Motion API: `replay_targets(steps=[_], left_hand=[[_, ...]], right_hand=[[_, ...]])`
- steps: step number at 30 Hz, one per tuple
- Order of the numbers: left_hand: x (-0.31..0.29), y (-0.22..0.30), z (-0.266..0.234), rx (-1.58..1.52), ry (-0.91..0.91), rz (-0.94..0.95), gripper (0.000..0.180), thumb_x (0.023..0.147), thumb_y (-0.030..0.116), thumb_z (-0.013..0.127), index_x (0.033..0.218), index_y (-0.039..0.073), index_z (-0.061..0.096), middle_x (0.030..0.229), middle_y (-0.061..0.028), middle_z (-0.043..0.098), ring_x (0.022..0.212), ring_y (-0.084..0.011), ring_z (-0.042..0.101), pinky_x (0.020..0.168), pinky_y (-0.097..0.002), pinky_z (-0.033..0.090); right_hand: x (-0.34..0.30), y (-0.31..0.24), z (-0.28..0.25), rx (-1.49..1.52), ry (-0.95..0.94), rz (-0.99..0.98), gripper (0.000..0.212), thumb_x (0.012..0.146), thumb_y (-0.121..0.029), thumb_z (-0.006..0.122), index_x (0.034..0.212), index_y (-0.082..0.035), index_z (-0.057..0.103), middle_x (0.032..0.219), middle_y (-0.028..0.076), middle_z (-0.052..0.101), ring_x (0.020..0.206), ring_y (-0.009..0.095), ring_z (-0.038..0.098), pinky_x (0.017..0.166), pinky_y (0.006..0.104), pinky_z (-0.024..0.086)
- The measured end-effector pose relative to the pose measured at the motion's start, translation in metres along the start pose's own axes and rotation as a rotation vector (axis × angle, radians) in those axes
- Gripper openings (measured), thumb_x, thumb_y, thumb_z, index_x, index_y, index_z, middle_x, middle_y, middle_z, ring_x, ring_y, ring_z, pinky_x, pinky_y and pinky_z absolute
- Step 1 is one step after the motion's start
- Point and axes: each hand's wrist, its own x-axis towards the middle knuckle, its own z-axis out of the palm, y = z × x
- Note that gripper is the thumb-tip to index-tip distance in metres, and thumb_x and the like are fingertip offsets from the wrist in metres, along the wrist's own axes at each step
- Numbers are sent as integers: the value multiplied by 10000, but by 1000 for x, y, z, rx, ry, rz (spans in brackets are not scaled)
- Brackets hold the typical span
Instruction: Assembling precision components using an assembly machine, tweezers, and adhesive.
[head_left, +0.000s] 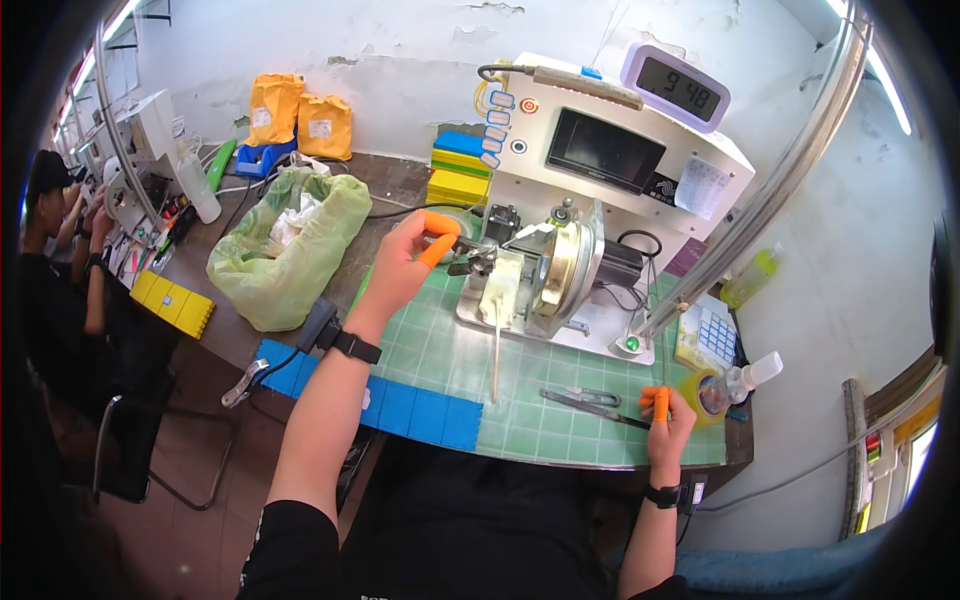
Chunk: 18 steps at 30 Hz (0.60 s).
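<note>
Looking down on the bench now. My left hand is up at the front of the white benchtop winding machine, thumb and forefinger in orange rubber finger cots, pinched close together right at the small dark metal fixture on the machine's nose. Something tiny may be between those fingertips, but I can't tell from here; it's too small to make out. The other fingers are curled loosely.

My right hand is low on the green gridded cutting mat, fingers gathered, orange cots pointing up, resting just beside the pair of grey metal tweezers lying flat on the mat. It looks closed on nothing I can see.

The brass-coloured round spool wheel sits right of the fixture, with a pale cream block below it and a thin pale rod hanging down over the mat.

My read: whatever goes on that fixture is light, small and fiddly, likely delicate, so a fingertip pinch is right, and the cots give grip. Steel tweezers: stiff, slippery, take them mid-shank.

A crumpled light-green plastic bag sits off to the left.
</note>
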Motion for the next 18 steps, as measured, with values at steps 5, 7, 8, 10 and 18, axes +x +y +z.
replay_targets(steps=[5,7,8,10,18], left_hand=[[-2,-1,-2,6,4,-19,139,1027,-3,682,1165,0,692,1144,-40,703,1039,-102,659,906,-268,535],[-1,1,1,-1,1,-16,137,1028,-3,681,1165,1,693,1142,-39,704,1032,-102,657,904,-269,533],[0,2,3,-8,-3,-11,136,1030,-3,679,1165,3,694,1139,-37,704,1025,-102,654,903,-270,532],[2,4,3,-4,-3,-2,134,1033,1,679,1166,5,695,1138,-33,703,1022,-100,652,892,-264,531],[-1,3,1,-30,14,-20,128,1005,6,705,1132,24,707,1113,-19,698,1008,-104,662,861,-273,531]], right_hand=[[2,-2,2,11,-9,18,262,1085,-89,549,1041,74,749,839,87,737,706,110,638,664,252,504],[0,-1,1,13,-17,20,257,1081,-86,552,1046,74,750,841,86,737,706,111,639,666,252,505],[0,0,0,16,-5,1,257,1079,-84,552,1042,75,750,841,86,737,706,112,639,667,252,505],[-1,-2,-1,17,11,-9,257,1077,-83,552,1038,76,751,841,87,737,705,113,640,667,252,506],[1,-1,2,37,-9,-10,220,1051,-63,575,1039,64,755,830,105,740,693,127,657,650,264,522]])
